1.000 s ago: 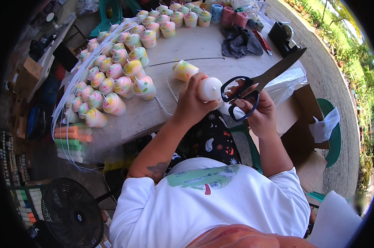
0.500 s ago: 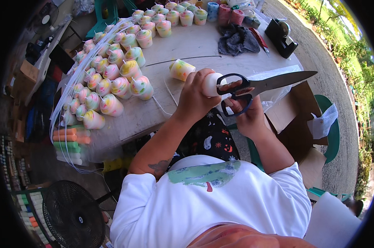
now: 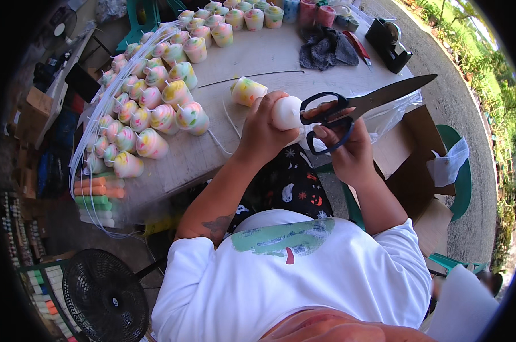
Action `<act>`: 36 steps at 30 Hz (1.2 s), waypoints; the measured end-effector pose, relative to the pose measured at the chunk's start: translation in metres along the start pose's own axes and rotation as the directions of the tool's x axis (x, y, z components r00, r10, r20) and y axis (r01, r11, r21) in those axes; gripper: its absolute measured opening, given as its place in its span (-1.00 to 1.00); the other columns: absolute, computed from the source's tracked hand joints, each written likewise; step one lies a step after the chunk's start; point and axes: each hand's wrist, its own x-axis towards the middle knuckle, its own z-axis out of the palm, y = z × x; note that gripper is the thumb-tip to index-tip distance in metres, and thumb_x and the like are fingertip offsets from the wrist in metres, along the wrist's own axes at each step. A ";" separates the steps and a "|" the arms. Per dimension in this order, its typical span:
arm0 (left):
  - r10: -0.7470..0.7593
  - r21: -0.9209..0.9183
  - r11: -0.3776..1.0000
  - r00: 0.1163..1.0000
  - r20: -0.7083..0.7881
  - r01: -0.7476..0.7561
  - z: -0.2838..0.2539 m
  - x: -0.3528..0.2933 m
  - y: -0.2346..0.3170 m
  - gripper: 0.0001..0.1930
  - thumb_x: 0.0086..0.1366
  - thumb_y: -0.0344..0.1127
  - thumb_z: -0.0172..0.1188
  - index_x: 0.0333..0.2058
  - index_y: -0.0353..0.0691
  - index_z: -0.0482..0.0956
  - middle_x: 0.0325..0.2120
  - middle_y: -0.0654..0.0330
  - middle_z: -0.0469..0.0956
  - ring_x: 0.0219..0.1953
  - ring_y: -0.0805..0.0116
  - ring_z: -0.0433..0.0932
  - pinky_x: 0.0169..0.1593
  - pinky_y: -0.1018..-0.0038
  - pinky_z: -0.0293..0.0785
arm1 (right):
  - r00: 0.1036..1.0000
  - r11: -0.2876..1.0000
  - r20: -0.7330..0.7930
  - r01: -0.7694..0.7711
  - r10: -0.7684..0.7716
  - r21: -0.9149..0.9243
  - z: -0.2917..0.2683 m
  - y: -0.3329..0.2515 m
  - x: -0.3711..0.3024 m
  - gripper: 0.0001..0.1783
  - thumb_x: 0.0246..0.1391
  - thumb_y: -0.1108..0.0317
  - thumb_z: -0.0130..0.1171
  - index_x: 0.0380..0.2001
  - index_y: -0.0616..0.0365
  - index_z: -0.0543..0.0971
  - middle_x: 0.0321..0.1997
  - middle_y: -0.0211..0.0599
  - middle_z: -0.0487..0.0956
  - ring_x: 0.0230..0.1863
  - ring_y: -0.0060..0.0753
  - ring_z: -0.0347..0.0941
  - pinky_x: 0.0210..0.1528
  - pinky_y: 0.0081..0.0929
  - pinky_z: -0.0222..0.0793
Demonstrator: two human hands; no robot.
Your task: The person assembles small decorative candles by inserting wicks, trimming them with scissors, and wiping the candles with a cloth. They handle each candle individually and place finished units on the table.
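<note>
My left hand [image 3: 259, 130] is closed around a candle [image 3: 286, 113] and turns its round white end to the right. My right hand [image 3: 351, 154] grips large dark-handled scissors [image 3: 390, 96], fingers through the loops, their blades pointing away to the right. The scissors' handle loops sit close beside the candle's white end; whether they touch it I cannot tell. Just beyond my left hand, a cup-shaped candle [image 3: 249, 91] with yellow and pink patches lies on its side on the white table [image 3: 172, 185]. Many similar candles [image 3: 177, 94] with white wicks stand on the left.
A bundle of long white wicks [image 3: 92, 128] drapes over the table's left side. A grey cloth [image 3: 328, 50], a red cutter [image 3: 357, 47] and a black tape dispenser [image 3: 388, 45] lie at the far right. An open cardboard box [image 3: 420, 145] and a fan [image 3: 105, 296] flank me.
The candle in my left hand has tipped so its white end shows more fully. My right hand and the scissors have shifted slightly, still in the same grip.
</note>
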 end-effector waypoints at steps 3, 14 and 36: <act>0.073 0.027 0.997 0.996 -0.044 -0.072 -0.004 -0.004 -0.005 -0.36 -0.19 -0.43 0.36 -0.04 -0.14 0.35 -0.18 0.01 0.47 -0.17 -0.02 0.50 -0.09 0.23 0.47 | 0.930 0.912 -0.281 0.313 -0.237 0.266 0.002 -0.047 0.006 -0.66 0.17 0.58 0.04 0.00 0.17 0.31 -0.03 -0.05 0.47 0.05 -0.23 0.43 0.02 -0.39 0.37; 0.072 0.078 0.995 0.994 -0.079 -0.066 -0.021 0.005 -0.004 -0.39 -0.16 -0.42 0.37 -0.05 -0.10 0.38 -0.19 0.02 0.47 -0.18 -0.01 0.53 -0.10 0.23 0.49 | 0.977 0.956 -0.138 0.191 -0.162 0.224 -0.025 -0.034 0.000 -0.59 0.12 0.63 0.07 0.04 0.17 0.31 0.01 -0.01 0.47 0.10 -0.10 0.42 0.04 -0.22 0.43; 0.034 0.074 0.997 0.999 -0.032 -0.031 -0.011 -0.002 -0.007 -0.36 -0.17 -0.43 0.39 -0.03 -0.11 0.36 -0.22 -0.01 0.43 -0.19 -0.04 0.52 -0.12 0.19 0.49 | 0.923 0.943 -0.334 0.269 -0.193 0.198 0.021 -0.028 0.013 -0.67 0.12 0.63 0.08 -0.04 0.24 0.33 -0.10 -0.20 0.49 -0.04 -0.36 0.44 0.03 -0.46 0.32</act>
